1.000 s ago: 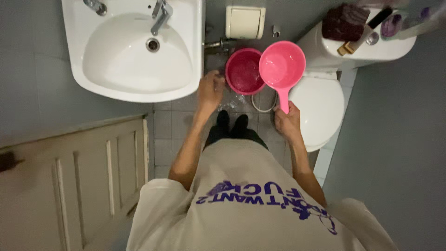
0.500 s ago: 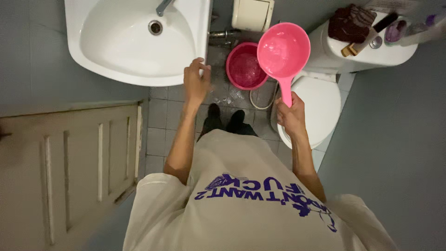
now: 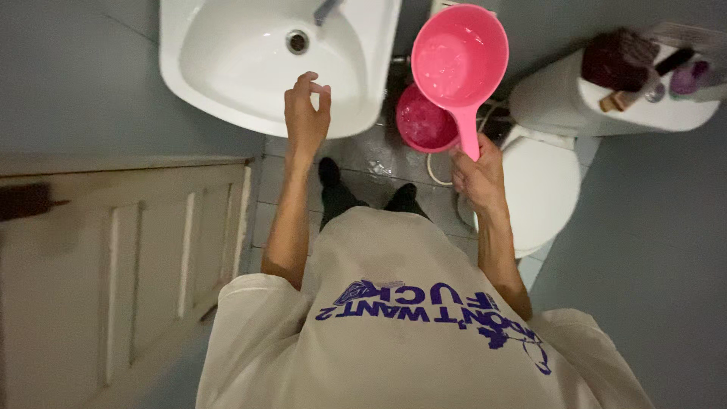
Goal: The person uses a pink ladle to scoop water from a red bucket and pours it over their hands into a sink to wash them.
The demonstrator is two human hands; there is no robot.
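My right hand [image 3: 475, 176] grips the handle of a pink plastic dipper [image 3: 459, 59], lifted with its bowl facing up above a dark pink bucket [image 3: 421, 121] on the wet tiled floor. My left hand [image 3: 306, 113] hangs empty with fingers loosely apart over the front rim of the white washbasin [image 3: 227, 98]. The basin's drain [image 3: 297, 41] and part of a tap [image 3: 327, 9] show at the top. My dark shoes stand on the tiles below the basin.
A white toilet [image 3: 542, 189] with closed lid sits to the right, its cistern [image 3: 598, 106] carrying a dark cloth and several small bottles. A white panelled door [image 3: 113, 273] stands open at left. A hose loops on the floor beside the bucket.
The right hand has raised the dipper higher, away from the bucket. The left hand moved from the bucket's side up to the basin's front rim.
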